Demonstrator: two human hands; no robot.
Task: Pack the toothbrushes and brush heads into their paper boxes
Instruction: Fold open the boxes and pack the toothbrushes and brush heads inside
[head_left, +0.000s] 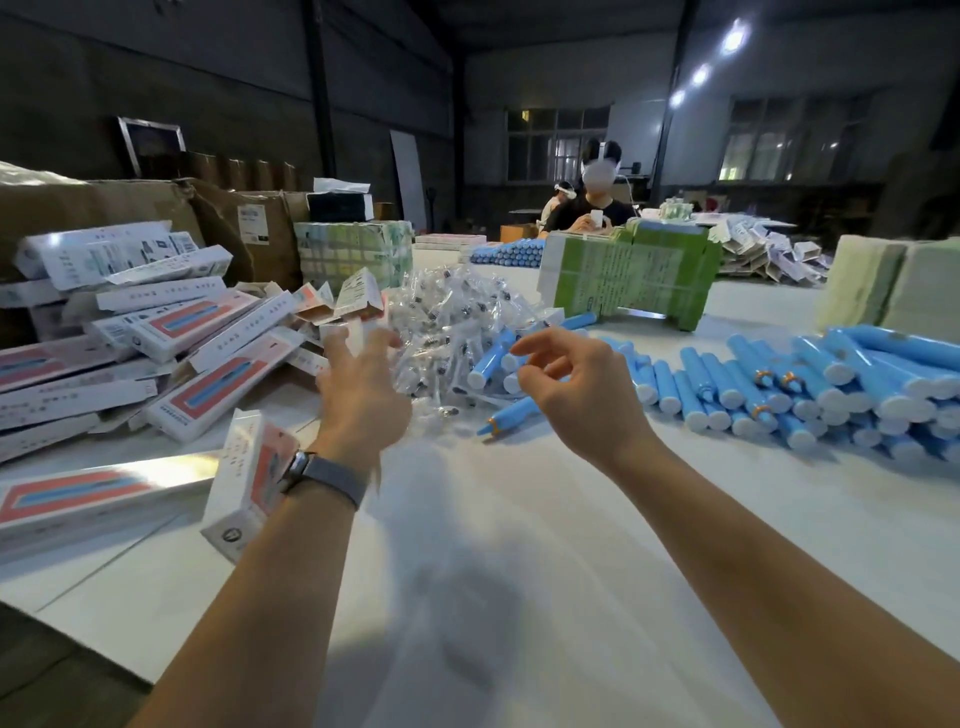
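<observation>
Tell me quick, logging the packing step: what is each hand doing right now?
Left hand: open, fingers spread, reaching toward the paper boxes, holding nothing.
Right hand: open, fingers loosely curled, empty, above the blue toothbrushes.

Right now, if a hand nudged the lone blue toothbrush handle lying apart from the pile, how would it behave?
The lone blue toothbrush handle looks round and smooth, so it would probably roll on the bare white table. It looks like stiff plastic, unlikely to bend. Its glossy surface may be slightly slippery to pinch.
</observation>
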